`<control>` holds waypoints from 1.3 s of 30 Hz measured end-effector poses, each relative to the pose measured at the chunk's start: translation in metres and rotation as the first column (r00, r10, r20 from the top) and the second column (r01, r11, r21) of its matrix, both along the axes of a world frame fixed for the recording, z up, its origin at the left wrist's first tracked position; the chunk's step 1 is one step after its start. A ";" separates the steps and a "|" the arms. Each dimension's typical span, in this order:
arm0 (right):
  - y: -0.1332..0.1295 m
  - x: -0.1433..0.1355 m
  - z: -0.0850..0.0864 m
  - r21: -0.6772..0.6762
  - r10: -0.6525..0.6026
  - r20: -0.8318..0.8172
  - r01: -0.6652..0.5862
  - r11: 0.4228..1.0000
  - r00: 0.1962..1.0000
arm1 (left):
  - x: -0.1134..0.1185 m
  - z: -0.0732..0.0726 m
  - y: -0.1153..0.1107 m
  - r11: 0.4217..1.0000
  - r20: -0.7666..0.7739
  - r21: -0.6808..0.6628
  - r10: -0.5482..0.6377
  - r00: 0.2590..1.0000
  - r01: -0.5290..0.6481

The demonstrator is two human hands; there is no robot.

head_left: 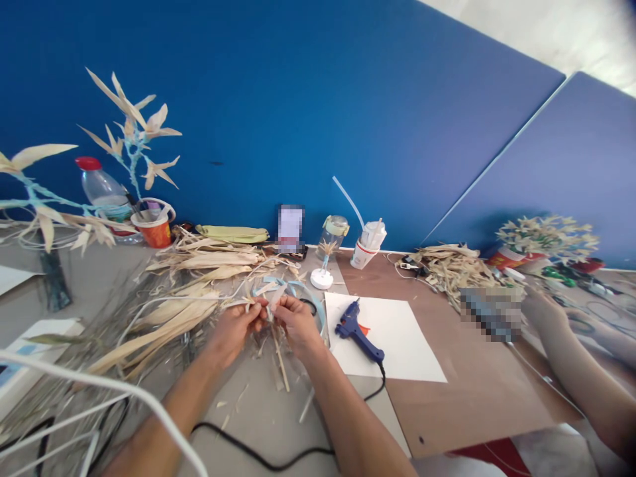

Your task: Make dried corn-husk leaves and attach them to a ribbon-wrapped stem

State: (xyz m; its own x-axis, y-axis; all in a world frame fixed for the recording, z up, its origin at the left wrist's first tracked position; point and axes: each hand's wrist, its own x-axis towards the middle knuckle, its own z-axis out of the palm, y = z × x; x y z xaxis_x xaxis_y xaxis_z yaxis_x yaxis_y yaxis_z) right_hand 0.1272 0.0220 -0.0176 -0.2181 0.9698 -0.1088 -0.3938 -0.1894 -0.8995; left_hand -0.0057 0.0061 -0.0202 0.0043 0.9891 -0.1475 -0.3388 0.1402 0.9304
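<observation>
My left hand (pixel 237 329) and my right hand (pixel 297 324) meet over the table, fingers pinched together on a pale corn husk piece (pixel 271 306). Below them a thin straw-coloured stalk (pixel 281 363) points down; whether it is joined to the husk I cannot tell. Light blue tape (pixel 291 283) loops just behind my fingers. Left of my hands lie long dried corn husks (pixel 199 311) in a loose heap. A blue glue gun (pixel 358 331) rests on white paper (pixel 410 344) to the right of my right hand.
Behind stand a phone (pixel 291 228), a glass jar (pixel 334 233), a white round base (pixel 322 279) and a paper cup (pixel 364 255). An orange cup (pixel 154 232) holds husk flowers at left. A black cord (pixel 258 457) crosses in front. Another person's arm (pixel 561 348) reaches in at right.
</observation>
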 end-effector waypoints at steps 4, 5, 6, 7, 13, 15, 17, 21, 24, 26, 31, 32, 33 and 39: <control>-0.001 0.000 0.003 -0.015 0.012 0.045 -0.012 1.000 0.999 | 0.001 -0.002 0.000 0.999 -0.016 0.019 -0.051 0.999 0.051; -0.002 0.000 0.004 -0.018 0.012 0.066 -0.011 1.000 0.998 | 0.000 -0.003 0.001 0.998 -0.037 0.027 -0.055 0.998 0.056; -0.002 0.000 0.004 -0.019 0.013 0.088 -0.011 1.000 0.996 | 0.000 -0.004 0.001 0.998 -0.067 0.034 -0.057 0.996 0.059; -0.002 0.000 0.004 -0.017 0.012 0.112 -0.010 1.000 0.994 | -0.001 -0.005 0.001 0.997 -0.104 0.042 -0.056 0.993 0.061; -0.002 0.000 0.003 0.040 -0.040 0.265 0.031 0.999 0.964 | -0.005 -0.005 0.000 0.993 -0.352 0.096 -0.033 0.936 0.071; -0.002 0.000 0.003 0.049 -0.046 0.304 0.033 0.998 0.951 | -0.006 -0.006 0.000 0.989 -0.412 0.120 -0.029 0.911 0.086; -0.002 0.000 0.002 0.062 -0.045 0.326 0.026 0.998 0.944 | -0.008 -0.008 0.000 0.981 -0.465 0.152 -0.038 0.884 0.123; -0.001 0.001 0.000 0.077 -0.029 0.324 0.004 0.997 0.946 | -0.011 -0.011 0.001 0.964 -0.510 0.188 -0.069 0.857 0.189; -0.001 0.001 0.001 0.047 0.000 0.275 -0.014 0.999 0.961 | -0.010 -0.010 0.000 0.972 -0.486 0.172 -0.058 0.872 0.160; -0.001 0.002 0.002 0.019 0.023 0.243 -0.029 0.999 0.970 | -0.009 -0.008 0.000 0.979 -0.453 0.150 -0.053 0.890 0.134; -0.002 0.003 0.006 0.010 0.037 0.241 -0.041 0.999 0.970 | -0.008 -0.007 0.001 0.976 -0.430 0.156 -0.072 0.900 0.153; -0.002 0.003 0.006 0.019 0.031 0.254 -0.037 0.999 0.967 | -0.008 -0.007 0.001 0.976 -0.447 0.163 -0.055 0.893 0.142; -0.003 0.003 0.007 0.029 0.022 0.271 -0.031 0.999 0.962 | -0.008 -0.007 0.001 0.977 -0.469 0.171 -0.032 0.883 0.126; -0.003 0.003 0.008 0.090 -0.015 0.394 -0.023 0.996 0.919 | -0.011 -0.009 0.001 0.963 -0.553 0.219 -0.008 0.833 0.154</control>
State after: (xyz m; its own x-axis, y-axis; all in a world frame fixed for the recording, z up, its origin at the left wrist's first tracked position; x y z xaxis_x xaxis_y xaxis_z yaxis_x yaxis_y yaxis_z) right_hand 0.1303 0.0189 -0.0093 -0.1798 0.9788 -0.0981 -0.0035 -0.1004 -0.9949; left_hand -0.0165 0.0076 -0.0293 0.0780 0.9924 0.0954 0.2331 -0.1112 0.9661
